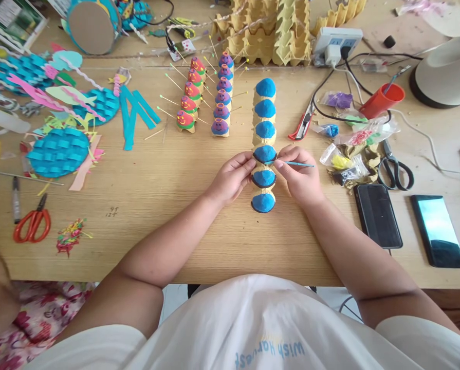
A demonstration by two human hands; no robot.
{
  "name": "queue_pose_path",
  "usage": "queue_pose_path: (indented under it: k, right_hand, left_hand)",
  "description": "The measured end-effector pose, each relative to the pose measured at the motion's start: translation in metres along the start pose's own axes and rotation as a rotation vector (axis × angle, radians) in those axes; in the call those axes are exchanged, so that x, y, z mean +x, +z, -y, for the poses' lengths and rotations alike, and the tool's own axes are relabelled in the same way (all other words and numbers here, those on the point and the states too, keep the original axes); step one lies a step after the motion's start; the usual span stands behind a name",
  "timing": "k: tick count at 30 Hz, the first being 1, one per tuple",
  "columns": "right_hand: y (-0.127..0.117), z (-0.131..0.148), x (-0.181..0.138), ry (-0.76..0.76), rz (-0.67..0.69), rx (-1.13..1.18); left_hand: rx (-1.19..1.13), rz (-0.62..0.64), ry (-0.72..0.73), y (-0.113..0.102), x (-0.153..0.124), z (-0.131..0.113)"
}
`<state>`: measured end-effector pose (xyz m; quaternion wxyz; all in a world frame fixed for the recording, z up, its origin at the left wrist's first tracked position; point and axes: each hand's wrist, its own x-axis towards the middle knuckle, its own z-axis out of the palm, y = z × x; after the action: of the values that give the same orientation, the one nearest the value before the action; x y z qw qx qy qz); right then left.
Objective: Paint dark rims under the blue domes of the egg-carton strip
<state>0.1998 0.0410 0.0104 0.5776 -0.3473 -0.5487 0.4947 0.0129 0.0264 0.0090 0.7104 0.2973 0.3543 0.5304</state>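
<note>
Wooden table with a light grain fills most of the head view, around an egg-carton strip with six blue domes. The strip stands in front of the person's white shirt, its long axis running straight away from the body, domes facing up, far end pointing toward the egg trays. Dark rims edge its three nearest domes. The left hand pinches the strip's left edge; the right hand pinches a thin blue stick, its tip at the fourth dome from the far end. Left of the strip stand a purple caterpillar and a red caterpillar; farther left lie a blue woven disc, orange scissors and another person's flowered clothing. Right of the strip are a red cutter, a red cup, black scissors and two phones, with a white power strip beyond
</note>
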Motion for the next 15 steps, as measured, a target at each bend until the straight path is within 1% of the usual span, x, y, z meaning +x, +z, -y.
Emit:
queue_pose_path:
  k: [6,11,15]
  right_hand:
    - [-0.0018,-0.0011,-0.0002,0.026,0.028,0.026]
    - [-0.0023,-0.0031,0.0005,0.022,0.008,0.065]
    - [-0.0019,0.0003,0.0024,0.102,-0.034,0.142]
  left_hand:
    - [0.036,-0.016,-0.001,0.0006,-0.0002,0.0003]
    - [0.024,0.012,0.022,0.0010,-0.0005,-0.0003]
    - [0.038,-0.011,0.018,0.0013,-0.0002,-0.0008]
